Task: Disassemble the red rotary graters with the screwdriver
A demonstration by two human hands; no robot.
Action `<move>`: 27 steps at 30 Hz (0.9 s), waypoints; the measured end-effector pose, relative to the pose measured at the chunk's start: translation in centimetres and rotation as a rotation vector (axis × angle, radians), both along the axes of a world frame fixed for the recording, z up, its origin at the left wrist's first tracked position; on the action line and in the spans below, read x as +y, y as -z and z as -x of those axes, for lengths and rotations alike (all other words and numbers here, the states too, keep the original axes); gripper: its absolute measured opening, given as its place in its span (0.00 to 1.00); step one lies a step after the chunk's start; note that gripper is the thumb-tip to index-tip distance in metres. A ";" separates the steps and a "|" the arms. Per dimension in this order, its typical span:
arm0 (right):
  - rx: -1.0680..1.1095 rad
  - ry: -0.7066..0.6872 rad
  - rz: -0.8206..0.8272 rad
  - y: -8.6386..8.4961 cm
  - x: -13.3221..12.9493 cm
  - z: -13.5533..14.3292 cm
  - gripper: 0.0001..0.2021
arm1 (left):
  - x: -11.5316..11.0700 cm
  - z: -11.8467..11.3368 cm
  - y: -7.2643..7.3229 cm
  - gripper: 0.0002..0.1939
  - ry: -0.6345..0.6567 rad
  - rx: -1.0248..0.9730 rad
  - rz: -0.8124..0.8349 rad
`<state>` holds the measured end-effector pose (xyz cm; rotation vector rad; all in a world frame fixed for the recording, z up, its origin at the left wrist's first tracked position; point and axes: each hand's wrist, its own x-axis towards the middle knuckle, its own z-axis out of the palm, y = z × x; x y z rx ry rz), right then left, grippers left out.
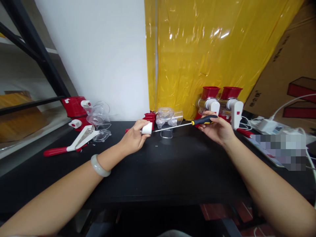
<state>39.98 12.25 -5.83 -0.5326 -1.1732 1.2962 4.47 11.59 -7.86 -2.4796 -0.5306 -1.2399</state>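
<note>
- Stretching across the foreground, the black table [177, 177] looks smooth, with a few tiny bits on it.
- Both forearms reach in from the lower corners; a pale bangle [99, 166] circles the left wrist.
- The left hand [134, 138] angles inward above the table, its fingers closed around a white piece [147, 128], short and rounded.
- The right hand [218, 130] grips the black-and-yellow handle of a screwdriver [204, 120], whose silver shaft slopes down to the white piece; how far the tip goes in, I cannot tell.
- Just beyond stand clear plastic parts [166, 117] and a small red part [149, 119].
- Farther along, a red housing [76, 108] and a red-handled tool [71, 148] lie left; two red-and-white machines [210, 98] stand right.
- Behind are a white panel [103, 56], yellow film [209, 56], a cardboard box [283, 72] and dark-framed shelving [32, 49].
</note>
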 end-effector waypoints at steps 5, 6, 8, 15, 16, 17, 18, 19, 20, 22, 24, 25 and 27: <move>-0.061 0.105 -0.007 0.5 1.0 0.3 0.20 | 0.0 -0.1 -0.1 0.26 0.009 -0.011 -0.016; -0.077 0.112 -0.005 0.6 1.1 0.3 0.20 | 0.0 0.0 -0.1 0.25 0.009 -0.009 -0.021; -0.086 0.105 0.006 0.7 1.2 0.2 0.16 | 0.0 0.0 0.0 0.26 0.003 -0.001 -0.020; 0.057 -0.005 0.083 0.1 0.4 0.2 0.04 | 0.1 0.0 0.0 0.26 0.003 -0.012 -0.031; 0.068 -0.007 0.082 0.0 0.4 0.2 0.04 | 0.0 -0.1 0.0 0.26 0.003 -0.008 -0.027; 0.078 -0.002 0.080 0.1 0.5 0.3 0.04 | 0.0 -0.1 -0.1 0.26 0.002 -0.003 -0.021; 0.086 0.007 0.079 0.2 0.6 0.3 0.03 | -0.1 -0.1 -0.1 0.26 -0.001 0.000 -0.013; 0.093 0.017 0.078 0.2 0.7 0.3 0.03 | -0.2 -0.1 -0.2 0.26 -0.003 0.002 -0.005; 0.097 0.024 0.077 0.3 0.8 0.3 0.03 | -0.2 -0.1 -0.2 0.26 -0.005 0.002 -0.001; 0.102 0.027 0.074 0.5 1.0 0.2 0.03 | -0.3 -0.1 -0.2 0.26 -0.005 0.000 0.000; 0.105 0.025 0.066 0.6 1.1 0.2 0.04 | -0.2 0.0 -0.2 0.26 -0.007 -0.003 0.003; 0.108 0.027 0.062 0.6 1.1 0.1 0.04 | -0.2 0.0 -0.2 0.26 -0.008 -0.002 0.004; 0.111 0.034 0.055 0.6 1.1 0.1 0.04 | -0.1 0.0 -0.1 0.26 -0.013 0.000 0.009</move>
